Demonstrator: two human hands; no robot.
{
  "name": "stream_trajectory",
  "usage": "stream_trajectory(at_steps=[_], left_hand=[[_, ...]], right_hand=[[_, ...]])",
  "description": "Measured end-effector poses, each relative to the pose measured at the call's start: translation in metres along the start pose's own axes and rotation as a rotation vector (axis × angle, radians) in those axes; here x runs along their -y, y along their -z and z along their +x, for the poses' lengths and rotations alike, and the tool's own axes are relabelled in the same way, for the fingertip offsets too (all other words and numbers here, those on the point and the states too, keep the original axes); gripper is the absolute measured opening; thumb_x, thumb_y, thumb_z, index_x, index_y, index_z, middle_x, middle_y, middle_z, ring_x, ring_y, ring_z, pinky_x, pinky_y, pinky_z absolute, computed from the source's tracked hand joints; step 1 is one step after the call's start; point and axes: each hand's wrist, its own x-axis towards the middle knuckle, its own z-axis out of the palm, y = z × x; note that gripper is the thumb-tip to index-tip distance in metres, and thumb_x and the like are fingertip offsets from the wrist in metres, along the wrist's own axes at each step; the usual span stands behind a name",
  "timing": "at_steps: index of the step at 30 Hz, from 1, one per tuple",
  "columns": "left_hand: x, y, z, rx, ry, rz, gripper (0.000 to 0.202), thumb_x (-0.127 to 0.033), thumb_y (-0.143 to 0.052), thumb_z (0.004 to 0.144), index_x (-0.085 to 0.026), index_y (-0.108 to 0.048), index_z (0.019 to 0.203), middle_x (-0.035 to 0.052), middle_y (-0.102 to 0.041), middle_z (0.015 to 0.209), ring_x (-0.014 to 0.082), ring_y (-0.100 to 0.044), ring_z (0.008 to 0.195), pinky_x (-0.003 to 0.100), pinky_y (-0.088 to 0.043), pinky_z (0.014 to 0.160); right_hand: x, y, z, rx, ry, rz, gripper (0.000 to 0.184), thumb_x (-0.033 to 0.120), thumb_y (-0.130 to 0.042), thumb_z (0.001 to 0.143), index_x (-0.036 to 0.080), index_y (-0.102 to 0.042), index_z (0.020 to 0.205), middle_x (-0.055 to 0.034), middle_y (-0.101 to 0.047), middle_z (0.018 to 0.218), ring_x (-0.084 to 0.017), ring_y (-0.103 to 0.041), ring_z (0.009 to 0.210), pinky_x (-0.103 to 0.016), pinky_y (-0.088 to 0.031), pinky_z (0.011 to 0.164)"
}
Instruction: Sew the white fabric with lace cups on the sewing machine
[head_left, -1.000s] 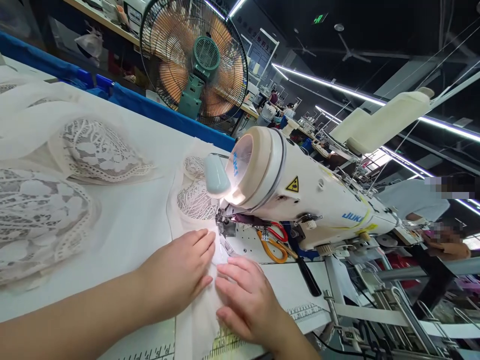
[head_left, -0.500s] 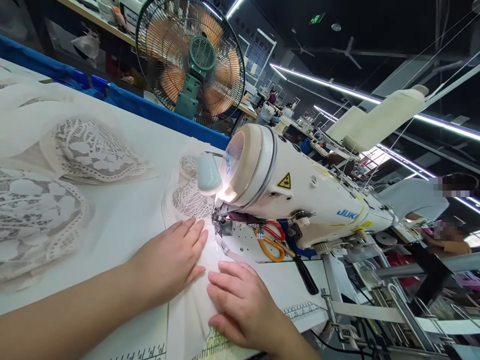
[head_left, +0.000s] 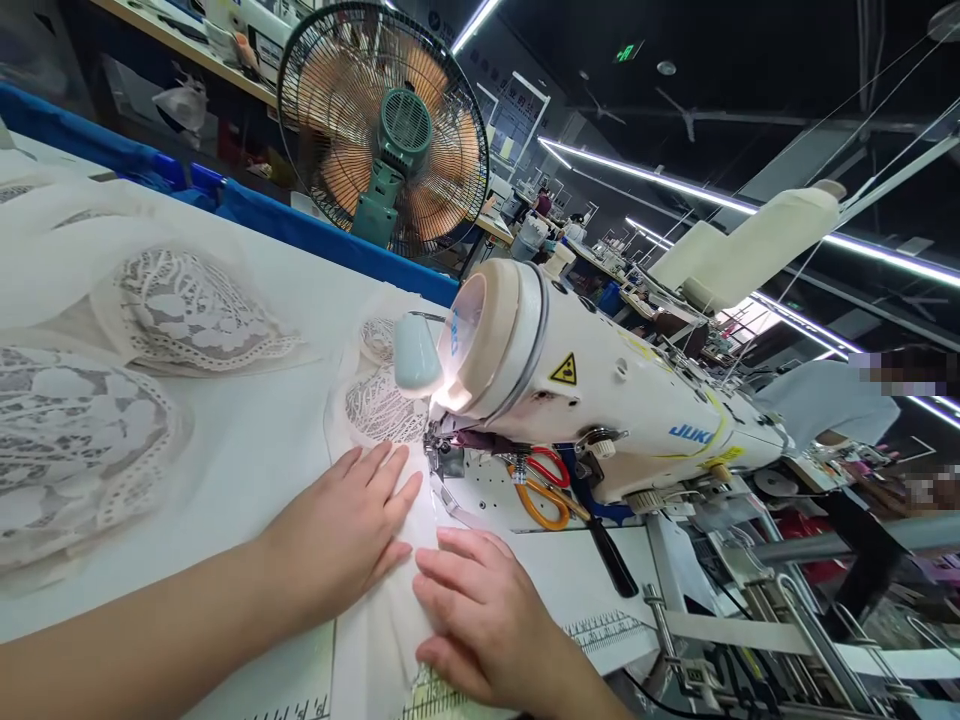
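Observation:
My left hand (head_left: 341, 535) lies flat on a white lace-and-mesh garment piece (head_left: 386, 405), its fingers stretched toward the needle area of a white sewing machine (head_left: 592, 390). My right hand (head_left: 487, 605) rests nearer to me on the plain white cloth (head_left: 390, 630), fingers apart and slightly bent, the thumb held away from them. The cloth passes beneath both hands and up to the presser foot (head_left: 435, 445). A narrow white strip (head_left: 457, 505) runs from the foot toward my right hand. The machine's lamp lights the sewing spot.
Lace bra cups (head_left: 202, 310) lie on the white table at left. Scissors with orange and red handles (head_left: 547, 490) and a black-handled tool (head_left: 611, 560) lie under the machine arm. A large fan (head_left: 382, 130) stands behind the table. A person in a light top (head_left: 825, 400) is at right.
The camera view has shifted slightly. Both hands keep nearly the same places on the cloth, and the garment piece has barely moved.

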Motion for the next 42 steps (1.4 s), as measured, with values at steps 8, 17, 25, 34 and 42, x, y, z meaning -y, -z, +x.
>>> stream_trajectory(at_steps=[8, 17, 25, 34, 42], left_hand=[[-0.002, -0.019, 0.001, 0.0, 0.052, -0.089, 0.047, -0.045, -0.055, 0.095, -0.019, -0.067, 0.132, 0.0231, -0.056, 0.145, 0.0374, -0.056, 0.132, 0.057, -0.045, 0.108], [0.001, -0.001, 0.005, 0.02, -0.01, -0.085, 0.043, -0.037, -0.056, 0.098, -0.016, -0.066, 0.133, 0.0213, -0.062, 0.14, 0.0346, -0.058, 0.131, 0.056, -0.047, 0.109], [0.004, -0.009, 0.002, -0.053, -0.081, -0.046, 0.046, -0.035, -0.058, 0.094, -0.007, -0.066, 0.13, 0.0237, -0.062, 0.139, 0.0347, -0.06, 0.127, 0.046, -0.053, 0.105], [0.004, -0.052, 0.001, -0.345, -0.091, -0.107, 0.05, -0.036, -0.038, 0.099, -0.004, -0.067, 0.125, 0.0262, -0.065, 0.132, 0.0366, -0.06, 0.123, 0.047, -0.047, 0.105], [0.007, -0.003, 0.004, -0.034, -0.014, -0.38, 0.033, -0.027, -0.035, 0.098, -0.018, -0.064, 0.083, 0.0118, -0.068, 0.1, 0.0277, -0.066, 0.09, 0.044, -0.057, 0.077]], right_hand=[[0.002, 0.0, 0.004, -0.05, -0.01, 0.009, 0.028, 0.04, -0.048, 0.099, 0.017, -0.062, 0.108, -0.006, -0.074, 0.111, -0.026, -0.062, 0.11, -0.039, -0.053, 0.092], [0.001, 0.0, 0.001, -0.046, -0.011, 0.032, 0.023, 0.033, -0.055, 0.093, 0.017, -0.062, 0.109, -0.007, -0.072, 0.108, -0.025, -0.06, 0.111, -0.039, -0.052, 0.094], [0.001, 0.0, 0.001, -0.074, -0.016, 0.034, 0.023, 0.036, -0.054, 0.095, 0.017, -0.063, 0.106, -0.0069, -0.073, 0.106, -0.024, -0.061, 0.109, -0.038, -0.053, 0.094], [-0.001, 0.004, 0.003, -0.202, -0.01, -0.007, 0.032, 0.038, -0.049, 0.099, 0.013, -0.063, 0.113, -0.0139, -0.071, 0.109, -0.023, -0.063, 0.105, -0.036, -0.055, 0.091], [-0.004, 0.004, 0.001, -0.276, -0.03, -0.025, 0.033, 0.039, -0.045, 0.102, 0.013, -0.064, 0.108, -0.0123, -0.073, 0.105, -0.022, -0.065, 0.101, -0.036, -0.057, 0.091]])
